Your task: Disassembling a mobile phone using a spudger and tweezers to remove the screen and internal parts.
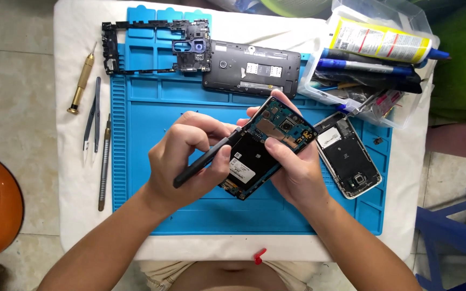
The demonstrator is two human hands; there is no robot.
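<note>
A: What carries it all?

B: The bench (pixel 76 178), draped in white, with a blue mat (pixel 146 215) under both hands. Beyond the hands, at the mat's far edge, lie a black back cover (pixel 252 70) and a bare frame (pixel 136 48). Just right of the right hand lies a second phone (pixel 349 156), opened, touching neither hand. Farther right and beyond stands a clear box (pixel 405 116) of tools and a glue tube.

A: And what the hands hold?

B: The opened phone (pixel 268 145) sits between them, lifted off the mat. Its long axis runs slantwise, the top end pointing away and to the right, the bottom end toward the person and to the left.

A: Which hand has it?

B: The right hand (pixel 295 167) is closed round it, thumb across the circuit board, fingers under and behind the top end. The left hand (pixel 190 156) is closed on a black tool (pixel 203 161), pen-fashion. The tool lies nearly crosswise to the phone, its tip meeting the left long edge near the upper half.

A: So the left comes in from the side?

B: Yes, from the phone's left. Well left of that hand lie a brass screwdriver (pixel 81 81), tweezers (pixel 91 121) and a thin metal pick (pixel 104 161), untouched.
</note>
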